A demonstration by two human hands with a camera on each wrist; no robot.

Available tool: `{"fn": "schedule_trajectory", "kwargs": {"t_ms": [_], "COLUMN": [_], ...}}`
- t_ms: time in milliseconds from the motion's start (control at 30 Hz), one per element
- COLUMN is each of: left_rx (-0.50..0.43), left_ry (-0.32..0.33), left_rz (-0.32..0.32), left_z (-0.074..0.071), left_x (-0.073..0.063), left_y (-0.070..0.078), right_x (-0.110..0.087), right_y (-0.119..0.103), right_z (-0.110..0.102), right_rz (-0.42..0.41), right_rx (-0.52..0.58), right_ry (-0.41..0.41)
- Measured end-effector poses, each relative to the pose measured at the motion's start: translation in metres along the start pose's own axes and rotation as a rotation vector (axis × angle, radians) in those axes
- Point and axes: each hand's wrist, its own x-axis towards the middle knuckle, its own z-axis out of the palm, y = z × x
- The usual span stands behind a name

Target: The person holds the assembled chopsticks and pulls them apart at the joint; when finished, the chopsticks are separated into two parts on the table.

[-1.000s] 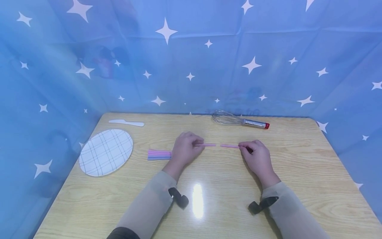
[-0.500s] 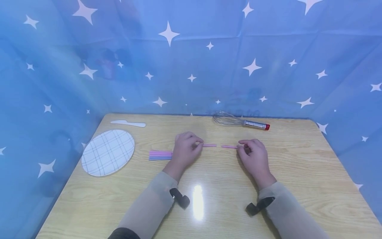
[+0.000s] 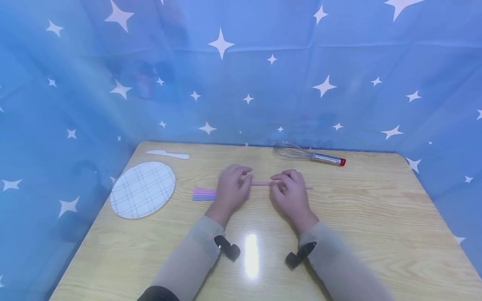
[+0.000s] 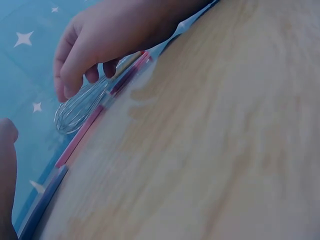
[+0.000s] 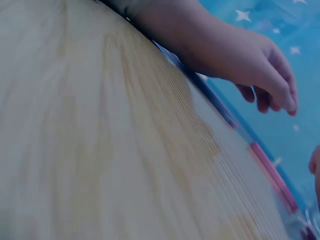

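One wide blue curtain (image 3: pixel 241 75) printed with white four-pointed stars stands behind and to both sides of the scene. Next in size is the wood-grain tabletop (image 3: pixel 376 225), its near half marked by a bright reflection (image 3: pixel 251 256). Two pale sleeves reach in from the near edge, the left one (image 3: pixel 188 255) and the right one (image 3: pixel 335 261).

A white plate (image 3: pixel 143 190) with a thin blue check lies toward the left. At the far edge, right of the middle, a wire whisk (image 3: pixel 308 153) rests on its side, its red-tipped handle pointing right.

Both hands are over the middle of the tabletop, near each other. The left hand (image 3: pixel 231 189) has its fingers bent loosely, and its grip looks released; the right hand (image 3: pixel 291 195) is much the same, fingertips raised a little above the wood.

Pink and blue sticks lie in a flat bunch (image 3: pixel 203 195) partly under the left hand. A white knife (image 3: pixel 167 154) lies beyond the plate.

Thinnest of all, a pink stick (image 3: pixel 260 183) lies between the hands, and the end of another pink stick (image 3: pixel 309 187) shows past the right hand. Whether their ends touch I cannot tell.
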Motion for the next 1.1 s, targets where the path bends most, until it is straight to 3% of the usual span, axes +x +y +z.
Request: {"fn": "schedule_trajectory", "kwargs": {"t_ms": [133, 400, 800, 900, 1100], "left_rx": [0.007, 0.051, 0.06, 0.06, 0.03], "left_ry": [0.029, 0.035, 0.087, 0.082, 0.046], "left_rz": [-0.004, -0.011, 0.021, -0.008, -0.125], "left_z": [-0.005, -0.018, -0.048, -0.061, -0.083], "left_x": [-0.001, -0.004, -0.019, -0.027, -0.046], "left_y": [-0.006, -0.019, -0.037, -0.042, -0.056], "right_x": [0.003, 0.007, 0.005, 0.004, 0.001], "right_y": [-0.011, -0.033, -0.064, -0.068, -0.069], "right_z": [0.014, 0.045, 0.078, 0.083, 0.086], "right_rz": [-0.006, -0.122, -0.167, -0.183, -0.15], "right_rx": [0.004, 0.013, 0.001, -0.019, -0.046], "right_ry": [-0.039, -0.052, -0.192, -0.229, -0.312]}}
